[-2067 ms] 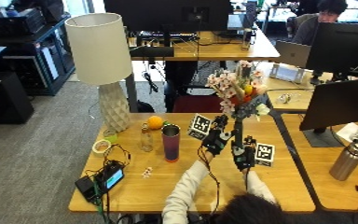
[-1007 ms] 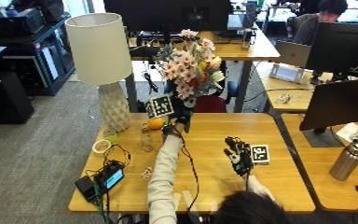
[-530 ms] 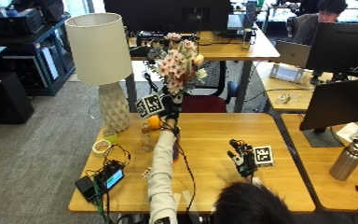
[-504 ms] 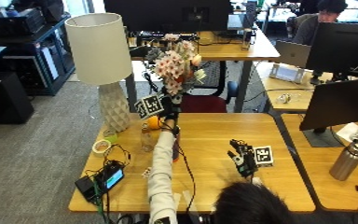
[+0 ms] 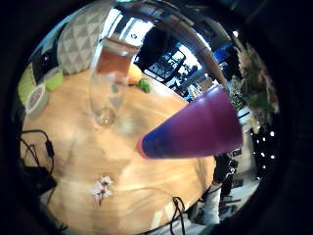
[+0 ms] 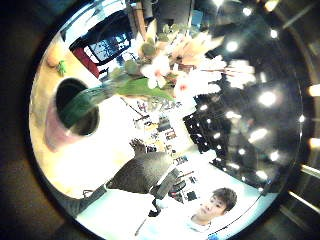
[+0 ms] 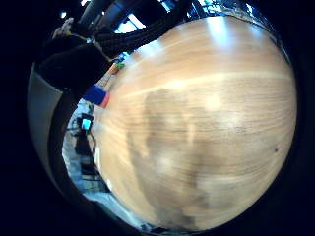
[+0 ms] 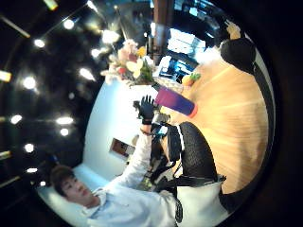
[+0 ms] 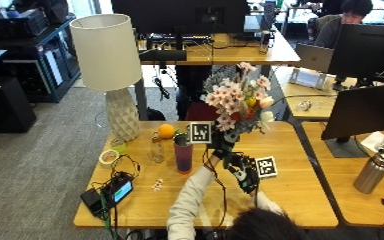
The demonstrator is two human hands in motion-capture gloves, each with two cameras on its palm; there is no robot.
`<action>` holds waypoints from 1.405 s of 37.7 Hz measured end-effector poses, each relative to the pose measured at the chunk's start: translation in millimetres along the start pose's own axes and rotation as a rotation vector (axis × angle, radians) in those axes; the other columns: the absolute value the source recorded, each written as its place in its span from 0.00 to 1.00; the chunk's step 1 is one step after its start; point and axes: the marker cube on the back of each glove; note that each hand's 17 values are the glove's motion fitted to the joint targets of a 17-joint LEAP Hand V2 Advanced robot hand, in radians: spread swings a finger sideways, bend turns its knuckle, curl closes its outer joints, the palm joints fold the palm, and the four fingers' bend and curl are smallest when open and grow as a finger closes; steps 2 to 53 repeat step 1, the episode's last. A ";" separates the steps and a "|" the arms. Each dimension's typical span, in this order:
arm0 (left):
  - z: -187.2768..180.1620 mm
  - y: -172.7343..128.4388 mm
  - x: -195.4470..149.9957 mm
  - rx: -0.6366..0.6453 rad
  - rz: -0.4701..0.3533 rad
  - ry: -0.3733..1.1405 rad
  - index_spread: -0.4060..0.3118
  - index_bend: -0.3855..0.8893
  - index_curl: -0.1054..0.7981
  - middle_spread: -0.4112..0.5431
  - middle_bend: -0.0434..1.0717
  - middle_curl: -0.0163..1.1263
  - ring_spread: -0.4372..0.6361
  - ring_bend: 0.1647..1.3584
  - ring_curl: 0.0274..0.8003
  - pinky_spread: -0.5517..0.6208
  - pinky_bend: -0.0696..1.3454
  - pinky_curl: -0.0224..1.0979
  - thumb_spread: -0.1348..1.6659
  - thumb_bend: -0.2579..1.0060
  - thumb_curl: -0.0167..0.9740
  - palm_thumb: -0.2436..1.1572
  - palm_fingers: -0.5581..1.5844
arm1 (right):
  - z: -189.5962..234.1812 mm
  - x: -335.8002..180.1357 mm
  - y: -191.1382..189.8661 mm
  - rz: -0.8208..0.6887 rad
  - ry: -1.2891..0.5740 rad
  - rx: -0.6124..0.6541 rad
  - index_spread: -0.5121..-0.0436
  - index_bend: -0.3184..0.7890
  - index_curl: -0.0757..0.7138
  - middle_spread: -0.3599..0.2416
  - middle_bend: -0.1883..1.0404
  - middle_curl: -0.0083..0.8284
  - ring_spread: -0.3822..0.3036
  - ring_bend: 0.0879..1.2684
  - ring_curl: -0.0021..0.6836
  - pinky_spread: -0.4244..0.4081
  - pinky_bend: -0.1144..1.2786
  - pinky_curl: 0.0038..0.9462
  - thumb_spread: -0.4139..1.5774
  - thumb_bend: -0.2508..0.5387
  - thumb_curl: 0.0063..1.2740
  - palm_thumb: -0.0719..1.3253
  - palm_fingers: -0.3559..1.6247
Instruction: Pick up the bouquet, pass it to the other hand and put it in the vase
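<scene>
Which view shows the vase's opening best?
The left thumb side palm view: it looks into the vase, showing green stems entering its dark mouth. The outside view, left little finger view and right thumb view show only its purple side; the right little finger view shows a sliver.

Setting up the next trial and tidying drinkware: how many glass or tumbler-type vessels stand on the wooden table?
2: a purple vase near the table's middle, and a clear glass bottle just left of it, beside the orange. Others may be hidden.

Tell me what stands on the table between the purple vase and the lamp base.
In the outside view, a clear glass bottle stands between the vase and the lamp base, with an orange just behind it.
</scene>
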 end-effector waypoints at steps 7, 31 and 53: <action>-1.9 1.3 3.0 0.009 0.019 0.005 0.78 0.32 0.41 0.64 0.25 0.33 0.54 0.45 0.44 0.67 0.44 0.35 0.45 0.14 0.50 0.26 0.21 | -0.3 1.1 0.1 0.002 -0.002 0.001 0.45 0.40 0.50 0.32 0.35 0.48 0.50 0.22 0.50 0.83 0.33 0.35 0.74 0.29 0.33 0.52 0.60; -1.9 1.3 3.0 0.009 0.019 0.005 0.78 0.32 0.41 0.64 0.25 0.33 0.54 0.45 0.44 0.67 0.44 0.35 0.45 0.14 0.50 0.26 0.21 | -0.3 1.1 0.1 0.002 -0.002 0.001 0.45 0.40 0.50 0.32 0.35 0.48 0.50 0.22 0.50 0.83 0.33 0.35 0.74 0.29 0.33 0.52 0.60; -1.9 1.3 3.0 0.009 0.019 0.005 0.78 0.32 0.41 0.64 0.25 0.33 0.54 0.45 0.44 0.67 0.44 0.35 0.45 0.14 0.50 0.26 0.21 | -0.3 1.1 0.1 0.002 -0.002 0.001 0.45 0.40 0.50 0.32 0.35 0.48 0.50 0.22 0.50 0.83 0.33 0.35 0.74 0.29 0.33 0.52 0.60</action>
